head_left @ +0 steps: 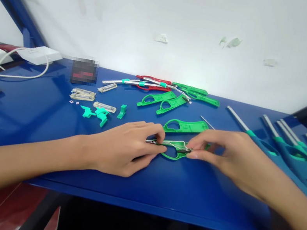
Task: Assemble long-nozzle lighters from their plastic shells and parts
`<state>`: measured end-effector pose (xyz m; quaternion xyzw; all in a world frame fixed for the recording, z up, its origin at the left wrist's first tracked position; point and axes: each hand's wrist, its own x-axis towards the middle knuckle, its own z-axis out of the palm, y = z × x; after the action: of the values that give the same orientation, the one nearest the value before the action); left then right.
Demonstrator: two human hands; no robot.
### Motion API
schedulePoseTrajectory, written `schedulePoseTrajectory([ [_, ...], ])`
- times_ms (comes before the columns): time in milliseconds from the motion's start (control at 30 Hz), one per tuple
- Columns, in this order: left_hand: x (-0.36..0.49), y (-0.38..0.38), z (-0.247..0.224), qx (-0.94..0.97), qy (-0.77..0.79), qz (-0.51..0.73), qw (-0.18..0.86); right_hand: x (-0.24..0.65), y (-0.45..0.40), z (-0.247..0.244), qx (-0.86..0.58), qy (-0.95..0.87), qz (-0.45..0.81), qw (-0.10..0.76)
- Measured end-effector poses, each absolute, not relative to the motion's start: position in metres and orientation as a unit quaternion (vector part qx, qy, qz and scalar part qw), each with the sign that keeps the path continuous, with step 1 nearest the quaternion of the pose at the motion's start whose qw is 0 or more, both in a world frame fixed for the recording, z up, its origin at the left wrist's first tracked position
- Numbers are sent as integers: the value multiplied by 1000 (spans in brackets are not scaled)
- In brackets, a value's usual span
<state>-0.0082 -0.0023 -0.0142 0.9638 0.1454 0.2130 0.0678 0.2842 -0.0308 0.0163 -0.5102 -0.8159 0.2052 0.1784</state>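
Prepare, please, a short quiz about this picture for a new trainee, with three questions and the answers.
1. Fill in: Between the left hand and the right hand shows a thin, wire-like strand, coloured ____.
2. Which hand is nearer to the clear tubes?
A) Left
B) Right
3. True or false: Nothing on the table is red.

Key: 1. white. 2. A. 3. False; red plastic lies near the wall.

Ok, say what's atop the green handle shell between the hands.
A white wire and dark piece; the left hand and right hand partly cover the shell, hiding anything there.
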Motion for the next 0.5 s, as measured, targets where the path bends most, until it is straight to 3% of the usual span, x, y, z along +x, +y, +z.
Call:
schedulePoseTrajectory([
  [500, -9, 1, -16, 962, 146, 215, 82, 289, -40, -6, -446, -853, 122, 243],
])
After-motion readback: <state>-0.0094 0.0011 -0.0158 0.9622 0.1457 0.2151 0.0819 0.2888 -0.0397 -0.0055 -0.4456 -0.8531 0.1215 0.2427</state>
